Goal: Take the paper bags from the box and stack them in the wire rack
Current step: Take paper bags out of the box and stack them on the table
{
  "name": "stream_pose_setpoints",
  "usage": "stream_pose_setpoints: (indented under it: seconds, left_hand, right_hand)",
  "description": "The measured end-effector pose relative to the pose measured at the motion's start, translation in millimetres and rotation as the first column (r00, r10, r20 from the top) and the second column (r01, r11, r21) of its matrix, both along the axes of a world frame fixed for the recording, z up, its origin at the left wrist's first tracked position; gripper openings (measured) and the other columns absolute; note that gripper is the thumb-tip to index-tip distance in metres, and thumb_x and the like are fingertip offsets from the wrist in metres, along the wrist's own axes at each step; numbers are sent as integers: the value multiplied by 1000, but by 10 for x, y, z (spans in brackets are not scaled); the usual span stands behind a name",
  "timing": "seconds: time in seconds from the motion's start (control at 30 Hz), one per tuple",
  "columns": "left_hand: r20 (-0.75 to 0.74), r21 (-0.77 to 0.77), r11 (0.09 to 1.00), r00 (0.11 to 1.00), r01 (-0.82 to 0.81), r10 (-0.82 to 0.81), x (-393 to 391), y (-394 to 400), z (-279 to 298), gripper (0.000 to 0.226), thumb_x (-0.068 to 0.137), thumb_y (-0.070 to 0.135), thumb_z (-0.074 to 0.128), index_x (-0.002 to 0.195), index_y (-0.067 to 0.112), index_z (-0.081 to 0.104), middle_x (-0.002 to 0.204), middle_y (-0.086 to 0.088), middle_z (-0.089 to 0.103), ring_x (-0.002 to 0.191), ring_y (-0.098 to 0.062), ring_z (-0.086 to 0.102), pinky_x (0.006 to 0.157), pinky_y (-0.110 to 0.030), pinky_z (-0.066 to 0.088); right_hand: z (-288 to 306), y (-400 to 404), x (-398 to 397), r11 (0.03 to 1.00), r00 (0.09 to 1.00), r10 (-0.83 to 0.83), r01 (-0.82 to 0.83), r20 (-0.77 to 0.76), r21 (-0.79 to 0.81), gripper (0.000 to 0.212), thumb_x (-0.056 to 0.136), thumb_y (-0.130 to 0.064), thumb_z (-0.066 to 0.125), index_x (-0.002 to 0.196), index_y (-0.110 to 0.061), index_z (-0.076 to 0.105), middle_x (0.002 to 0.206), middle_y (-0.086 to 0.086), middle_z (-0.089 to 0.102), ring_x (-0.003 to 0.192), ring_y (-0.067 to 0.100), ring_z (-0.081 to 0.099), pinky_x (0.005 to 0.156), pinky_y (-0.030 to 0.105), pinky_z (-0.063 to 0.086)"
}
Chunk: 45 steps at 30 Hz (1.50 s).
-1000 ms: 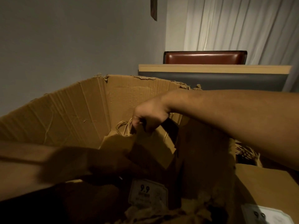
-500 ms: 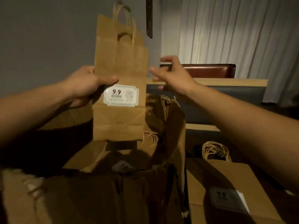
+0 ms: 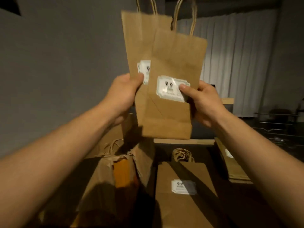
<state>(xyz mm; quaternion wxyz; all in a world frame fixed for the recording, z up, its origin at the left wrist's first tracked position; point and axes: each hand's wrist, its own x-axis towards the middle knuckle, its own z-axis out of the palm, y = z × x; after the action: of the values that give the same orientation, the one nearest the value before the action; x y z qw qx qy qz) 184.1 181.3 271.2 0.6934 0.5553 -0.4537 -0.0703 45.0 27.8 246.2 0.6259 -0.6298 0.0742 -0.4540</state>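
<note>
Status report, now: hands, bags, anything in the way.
Left hand grips rear paper bag. Right hand pinches front paper bag, thumb on its label. Both bags held upright, overlapping. Nothing blocking; stack of bags lies below.

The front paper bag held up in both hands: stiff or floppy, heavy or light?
Front bag is folded flat and stands upright from a low grip, so probably fairly stiff. Right hand holds it by thumb and fingers alone, suggesting it is light. Its twisted handles stay looped upright.

Dim, warm light. The curtain (image 3: 230, 63) glows brightest; left of it, the wall (image 3: 57, 71) is murky. Edges bend and blur.
</note>
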Motion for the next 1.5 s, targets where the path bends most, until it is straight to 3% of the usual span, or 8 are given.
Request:
stream_pose_setpoints:
  seconds: [0.33,0.53,0.67,0.83,1.0,1.1,1.27,1.5]
  left_hand:
    - [-289,177,969,950,171,-115,-823,-347,-1633,24,102,23,51,117,14,67,110,-5,76,103,-22,72,96,-51,54]
    - [-374,82,963,903,258,-210,-1156,-600,-1925,30,105,38,40,120,27,64,116,-4,73,110,-21,69,97,-46,54]
    - [-142,135,965,969,223,-204,-1030,-601,-2093,26,101,22,55,123,36,56,120,10,70,113,-8,66,92,-30,54]
    - [-132,252,954,983,160,-130,-899,-524,-2599,28,99,9,56,112,33,57,111,11,70,109,-1,65,84,-13,51]
    - [-210,208,965,971,161,-116,-872,-766,-2379,22,102,25,54,117,40,52,115,14,69,107,-1,66,91,-27,54]
    - [-204,266,935,962,234,-182,-942,-1081,-2203,46,96,14,61,128,43,44,126,10,66,119,-12,62,101,-44,51]
    - [-199,380,887,960,261,-198,-1175,-1991,-2161,69,90,4,63,148,32,36,130,7,64,120,-14,60,101,-47,51]
    - [-229,521,796,949,309,-218,-1411,-3142,-2428,45,91,5,65,126,33,58,120,6,68,112,-16,63,95,-42,55]
  right_hand:
    - [-1135,-364,-1477,959,979,-89,134,-183,249,25,94,-9,62,119,-8,63,106,13,76,95,26,75,70,36,62]
    - [-1506,-144,-1161,978,947,-172,198,-272,71,20,93,-13,67,113,-11,67,105,8,77,98,24,74,91,49,57]
    - [-1606,-100,-1044,942,920,-326,298,-218,-153,23,93,-20,68,115,-23,65,109,-7,74,101,6,69,88,33,57]
    - [-2143,29,-958,982,878,-185,146,-441,-120,41,99,-21,59,133,-39,45,124,-18,63,116,-3,58,105,32,48]
    - [-1954,-150,-935,948,866,-311,255,-392,-189,64,95,-7,61,146,-34,35,134,-20,55,125,-2,50,105,23,44]
    - [-1698,-373,-1006,880,799,-473,407,-371,-244,62,94,-6,62,147,-28,38,124,-19,53,114,-1,49,88,11,45]
    - [-1679,-1088,-1205,778,603,-626,528,-494,-341,43,94,-3,54,132,-22,56,126,-2,64,117,20,60,99,35,50]
    - [-1802,-2158,-1391,756,325,-602,527,-729,-389,27,97,-7,53,122,-10,63,118,10,68,109,29,65,94,43,56]
